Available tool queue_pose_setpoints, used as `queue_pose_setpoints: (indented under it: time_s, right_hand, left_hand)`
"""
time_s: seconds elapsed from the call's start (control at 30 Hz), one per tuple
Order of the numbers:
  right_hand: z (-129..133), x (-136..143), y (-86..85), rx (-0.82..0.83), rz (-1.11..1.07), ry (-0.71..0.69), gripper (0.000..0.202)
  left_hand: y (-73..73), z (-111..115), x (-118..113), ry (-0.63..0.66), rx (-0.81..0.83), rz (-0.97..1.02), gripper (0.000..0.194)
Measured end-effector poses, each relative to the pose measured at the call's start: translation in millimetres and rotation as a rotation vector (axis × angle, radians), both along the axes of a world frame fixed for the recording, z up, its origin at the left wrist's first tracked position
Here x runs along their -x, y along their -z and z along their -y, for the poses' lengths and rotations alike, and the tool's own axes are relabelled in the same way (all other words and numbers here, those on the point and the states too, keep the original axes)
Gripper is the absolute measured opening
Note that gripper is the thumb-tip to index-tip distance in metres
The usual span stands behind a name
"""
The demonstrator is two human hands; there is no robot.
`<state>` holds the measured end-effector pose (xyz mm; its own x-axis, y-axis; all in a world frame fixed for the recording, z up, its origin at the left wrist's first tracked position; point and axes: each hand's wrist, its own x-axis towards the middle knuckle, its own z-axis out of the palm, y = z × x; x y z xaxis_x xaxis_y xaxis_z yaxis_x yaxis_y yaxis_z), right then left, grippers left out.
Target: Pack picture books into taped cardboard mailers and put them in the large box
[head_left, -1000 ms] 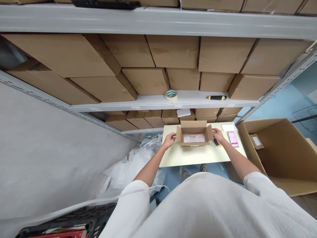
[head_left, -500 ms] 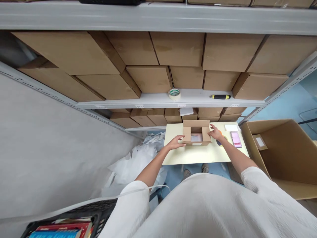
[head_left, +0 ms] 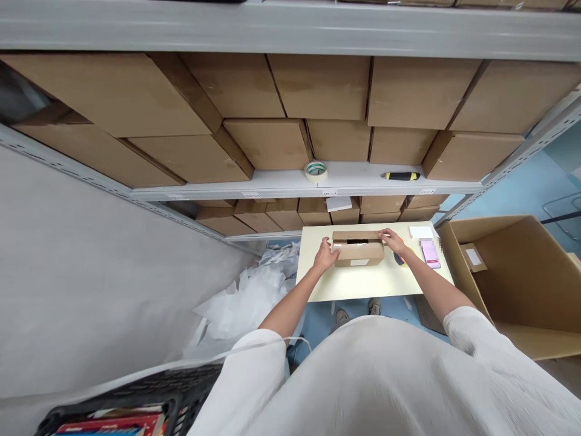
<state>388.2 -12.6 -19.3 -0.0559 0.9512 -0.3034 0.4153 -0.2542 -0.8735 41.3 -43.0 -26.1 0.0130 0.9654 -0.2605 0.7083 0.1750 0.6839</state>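
A small cardboard box [head_left: 359,254] with a white label on its front stands on the cream tabletop [head_left: 345,289]. Its front flap is folded down across the opening, while the back flap [head_left: 356,235] still sticks up behind a narrow dark gap. My left hand [head_left: 325,257] rests at the box's left end, thumb against the flap's edge and fingers spread beside the wall. At the right end, my right hand [head_left: 391,240] has its fingers closed on the corner of the back flap. What lies inside the box is mostly hidden.
Right of the box lie a tape roll [head_left: 400,258], partly behind my forearm, a phone [head_left: 430,253] and a white card [head_left: 421,232]. A large open carton [head_left: 521,284] stands at right. The shelf ahead holds masking tape [head_left: 316,172], a utility knife [head_left: 401,176] and several boxes.
The side flaps and front flap have gone from standing open to folded over the contents. My left hand has shifted slightly onto the box's edge, and the right hand moved a little left.
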Motion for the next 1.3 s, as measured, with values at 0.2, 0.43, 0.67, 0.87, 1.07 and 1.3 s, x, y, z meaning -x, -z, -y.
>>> queue_pose_setpoints:
  time_s: [0.2,0.43,0.67,0.87,1.07,1.3]
  right_hand:
    - [14,7,12.9,-0.129,0.255,-0.114,0.038]
    - [33,11,27.7,-0.162,0.231,-0.088,0.055]
    - [62,-40,49.1,-0.043,0.595,0.12,0.044]
    - [60,-62,62.7,0.105,0.73,0.09,0.039]
    - [48,-59,69.1,0.103,0.765,-0.026,0.033]
    - [42,-66,55.4,0.193,0.783,-0.094,0.033]
  left_hand:
    - [-15.1,10,-12,0.286,-0.306,-0.204,0.05]
    - [-20.0,18,-24,0.513,-0.268,-0.265,0.048]
    - [-18.4,21,-26,0.536,-0.254,-0.275,0.059]
    - [-20.3,21,-31,0.53,-0.229,-0.35,0.058]
    - [-21.3,18,-35,0.511,-0.217,-0.401,0.058]
    - [-16.3,17,-37,0.503,-0.239,-0.468,0.058]
